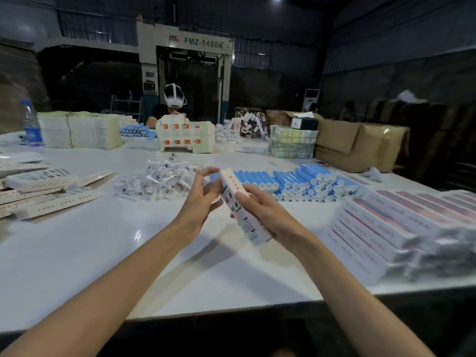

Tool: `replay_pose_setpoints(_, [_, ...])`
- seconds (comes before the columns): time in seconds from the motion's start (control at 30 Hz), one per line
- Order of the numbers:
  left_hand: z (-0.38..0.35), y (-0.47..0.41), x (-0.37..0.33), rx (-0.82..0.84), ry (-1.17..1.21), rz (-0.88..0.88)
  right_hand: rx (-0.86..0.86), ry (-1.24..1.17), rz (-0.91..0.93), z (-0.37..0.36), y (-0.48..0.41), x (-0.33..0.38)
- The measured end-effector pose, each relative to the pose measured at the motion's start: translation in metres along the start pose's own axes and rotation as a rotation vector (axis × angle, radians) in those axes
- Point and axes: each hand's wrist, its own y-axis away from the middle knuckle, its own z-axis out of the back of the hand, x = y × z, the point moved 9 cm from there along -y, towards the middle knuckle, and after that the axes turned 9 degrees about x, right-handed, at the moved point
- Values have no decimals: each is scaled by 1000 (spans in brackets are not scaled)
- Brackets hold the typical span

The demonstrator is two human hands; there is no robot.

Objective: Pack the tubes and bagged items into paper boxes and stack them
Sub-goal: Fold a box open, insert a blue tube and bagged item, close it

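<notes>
Paper box (246, 222) is in the air, just on the near side of the blue tubes (304, 184), with both hands on it. It runs lengthwise away from the body and its far end is tipped up. We judge this is to bring the end flap within reach of the fingers.

- Left hand (203, 197): fingers curl round the far end from the left and the forefinger is lifted off. It is probably closing or checking the flap, though we cannot see the flap.
- Right hand (268, 212): cups the near half from below and the right. The thumb lies along the top face and the fingers are hidden under the box.

We cannot tell what is inside the box.

Supplies lie within arm's reach:
- Left of the tubes: a heap of bagged items (159, 179).
- Further left: flat unfolded cartons (51, 191).
- Right of the tubes and nearer: stacked finished boxes (386, 228), the likely place for this one.

All of these lie on the white table (103, 253).
</notes>
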Motion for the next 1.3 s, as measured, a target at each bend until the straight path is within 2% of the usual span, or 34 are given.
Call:
replay_pose_setpoints(0.1, [-16, -4, 10, -19, -213, 52, -259, 324, -16, 55, 34, 23])
replay_pose_setpoints(0.2, [-42, -7, 26, 123, -383, 115, -472, 730, -96, 110, 76, 51])
replay_pose_setpoints(0.37, [-69, -9, 36, 211, -483, 102, -604, 1320, -353, 171, 129, 69])
replay_pose_setpoints(0.47, [-76, -11, 44, 216, -502, 94, -631, 1541, -507, 191, 150, 62])
replay_pose_setpoints(0.57, [-77, -12, 50, 238, -524, 100, -655, 1594, -566, 201, 159, 51])
replay_pose_setpoints(0.7, [-79, -14, 55, 278, -582, 113, -628, 1491, -565, 204, 158, 43])
replay_pose_setpoints(1.07, [-66, -6, 57, 331, -664, 88, -645, 1553, -601, 207, 160, 37])
replay_pose_setpoints(1.2, [-62, -5, 53, 351, -688, 99, -736, 1634, -481, 193, 154, 55])
replay_pose_setpoints(1.3, [-56, -5, 52, 353, -700, 122, -745, 1530, -305, 167, 130, 69])
